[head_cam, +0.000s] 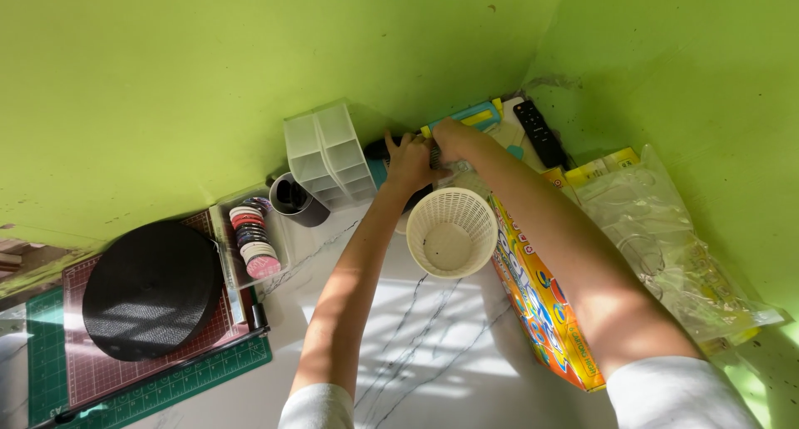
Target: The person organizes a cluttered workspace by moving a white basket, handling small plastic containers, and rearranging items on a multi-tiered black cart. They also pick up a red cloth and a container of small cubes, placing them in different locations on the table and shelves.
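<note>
Bare bench (416,346) lies open between the arms; basket (451,232), box (541,300) and organizer (329,154) crowd the corner.

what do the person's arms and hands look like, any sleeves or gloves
Both arms are bare from the upper arm down, each with a short white sleeve at the bottom edge of the view. The left hand and right hand are bare: no gloves. No rings, watch or wristband show.

Black webbing roll (151,289) on a red mat (83,371), ribbon spools (250,231) beside it, dark cup (296,199), remote (539,133) up in the corner.
</note>
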